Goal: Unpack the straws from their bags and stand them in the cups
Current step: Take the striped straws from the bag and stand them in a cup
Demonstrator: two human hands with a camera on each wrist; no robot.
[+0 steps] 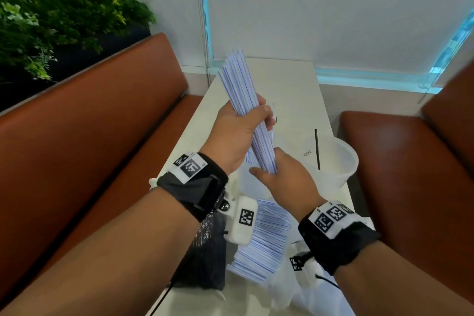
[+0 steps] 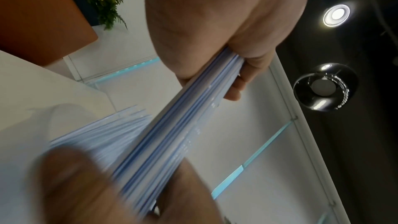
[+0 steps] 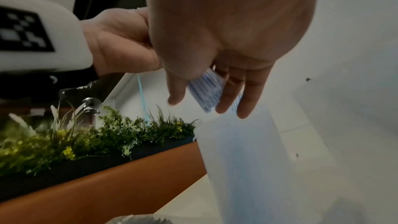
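Observation:
My left hand point(image 1: 264, 118) grips a thick bundle of white, blue-striped paper-wrapped straws point(image 1: 243, 90) around its middle, tilted up and to the left over the table. My right hand point(image 1: 266, 164) holds the bundle's lower end between thumb and fingers. In the right wrist view the straw ends point(image 3: 206, 93) hang just above the mouth of a translucent cup point(image 3: 241, 159). That cup point(image 1: 247, 183) is mostly hidden under my hands. A second translucent cup point(image 1: 343, 161) to the right holds one black straw point(image 1: 317, 149). More wrapped straws point(image 1: 264, 236) lie piled near the front.
A black straw bag point(image 1: 205, 254) lies front left on the white table point(image 1: 295, 90), with clear plastic wrapping point(image 1: 287, 287) front right. Brown bench seats point(image 1: 102, 123) flank the table on both sides. Plants point(image 1: 51, 20) stand behind the left bench, and a wall closes the far end.

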